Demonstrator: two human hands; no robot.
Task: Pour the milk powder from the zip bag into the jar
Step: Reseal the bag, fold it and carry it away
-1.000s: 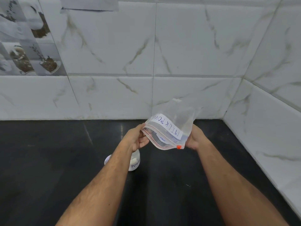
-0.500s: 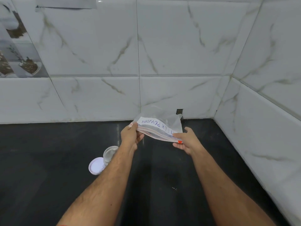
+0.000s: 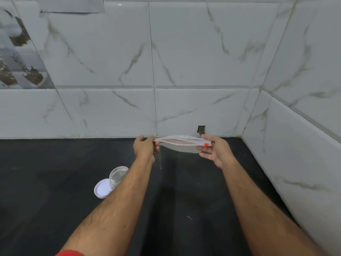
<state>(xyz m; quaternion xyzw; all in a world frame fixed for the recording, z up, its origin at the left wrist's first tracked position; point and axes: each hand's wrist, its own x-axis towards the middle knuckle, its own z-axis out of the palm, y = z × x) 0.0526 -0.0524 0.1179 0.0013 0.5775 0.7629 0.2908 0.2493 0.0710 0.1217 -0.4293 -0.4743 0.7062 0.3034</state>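
While bag (image 3: pixel 181 142) hangs flat over counter (image 3: pixel 55 172), left hand (image 3: pixel 145 147) and right hand (image 3: pixel 214 149) each pinch one end of zip edge — sealing step, apparently. Jar (image 3: pixel 118 175) uncapped beside lid (image 3: pixel 102 188), under left forearm. Next — likely capping jar

Desk (image 3: pixel 46 172), black: bare stretches at left and near centre. Obstacles: open jar (image 3: pixel 118 175) and white lid (image 3: pixel 102 188), touching, left of centre, partly behind the left forearm. Tiled back wall (image 3: pixel 184 61) and right side wall (image 3: pixel 304 145) close the far corner. Zip bag (image 3: pixel 181 143), held between both hands, spans the gap before the back wall.
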